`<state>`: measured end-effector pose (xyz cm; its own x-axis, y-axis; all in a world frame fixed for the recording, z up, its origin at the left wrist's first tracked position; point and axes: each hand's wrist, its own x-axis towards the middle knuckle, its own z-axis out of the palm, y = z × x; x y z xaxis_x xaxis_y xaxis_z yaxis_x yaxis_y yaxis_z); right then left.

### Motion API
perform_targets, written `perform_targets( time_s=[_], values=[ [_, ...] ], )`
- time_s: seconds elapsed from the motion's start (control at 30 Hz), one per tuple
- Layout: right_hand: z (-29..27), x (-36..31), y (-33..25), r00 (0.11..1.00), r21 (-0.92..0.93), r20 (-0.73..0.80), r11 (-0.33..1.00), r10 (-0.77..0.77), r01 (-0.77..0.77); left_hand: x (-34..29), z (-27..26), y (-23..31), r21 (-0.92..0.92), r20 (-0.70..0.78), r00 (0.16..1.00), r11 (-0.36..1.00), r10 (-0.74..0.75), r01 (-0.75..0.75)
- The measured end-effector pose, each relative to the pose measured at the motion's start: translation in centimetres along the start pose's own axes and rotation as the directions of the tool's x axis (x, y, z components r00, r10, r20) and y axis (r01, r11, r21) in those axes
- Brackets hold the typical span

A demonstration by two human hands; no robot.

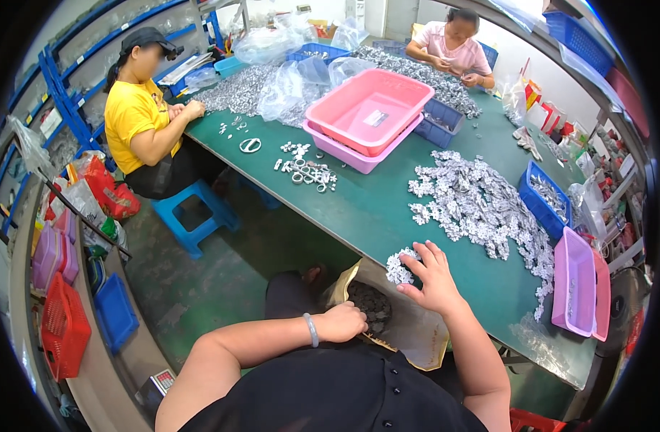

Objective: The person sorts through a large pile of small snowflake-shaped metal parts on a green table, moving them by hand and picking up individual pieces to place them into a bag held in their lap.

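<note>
Your right hand point(432, 275) is spread wide at a small cluster point(397, 269) of silvery pieces by the table's point(337, 209) near edge. Your left hand point(342, 322) curls at the open bag's point(423, 335) rim; whether it grips anything, I cannot tell.

a black cloth shirt point(319, 396) with small, round, dark buttons point(397, 391); a smooth, pale grey-blue bangle point(312, 330) circles the left wrist point(322, 327).

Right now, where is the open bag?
In the head view, the bag is at lower centre, by the near edge of the table, with the left hand at its left side.
</note>
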<state>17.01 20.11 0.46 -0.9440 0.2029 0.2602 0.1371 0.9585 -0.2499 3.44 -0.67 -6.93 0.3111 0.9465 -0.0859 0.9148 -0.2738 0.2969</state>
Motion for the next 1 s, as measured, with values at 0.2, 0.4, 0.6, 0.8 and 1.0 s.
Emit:
perform_targets(
  time_s=[0.2,0.4,0.6,0.8,1.0],
  values=[
    [-0.5,-1.5,-1.0,0.988,0.063,0.046,0.987,-0.150,0.147,-0.3,0.5,-0.1,-0.029,-0.043,0.999,1.000,0.007,-0.008],
    [-0.3,-0.3,-1.8,0.992,0.063,0.000,0.990,-0.124,0.123,0.3,0.3,0.0,-0.038,-0.065,0.998,0.999,-0.006,0.004],
    [-0.1,-2.5,-2.9,0.984,0.088,0.032,0.981,-0.175,0.172,-0.5,0.4,-0.3,-0.033,-0.096,0.992,0.997,-0.079,0.076],
    [-1.2,-4.9,-2.7,0.991,0.150,-0.045,0.980,-0.126,0.131,-0.5,-0.3,0.2,-0.009,-0.061,0.992,0.994,-0.109,0.109],
    [-0.1,-6.7,-2.4,1.000,-0.060,0.012,0.998,-0.017,0.018,-0.3,-0.3,0.0,-0.017,-0.015,0.993,0.993,-0.114,0.114]
  ],
)
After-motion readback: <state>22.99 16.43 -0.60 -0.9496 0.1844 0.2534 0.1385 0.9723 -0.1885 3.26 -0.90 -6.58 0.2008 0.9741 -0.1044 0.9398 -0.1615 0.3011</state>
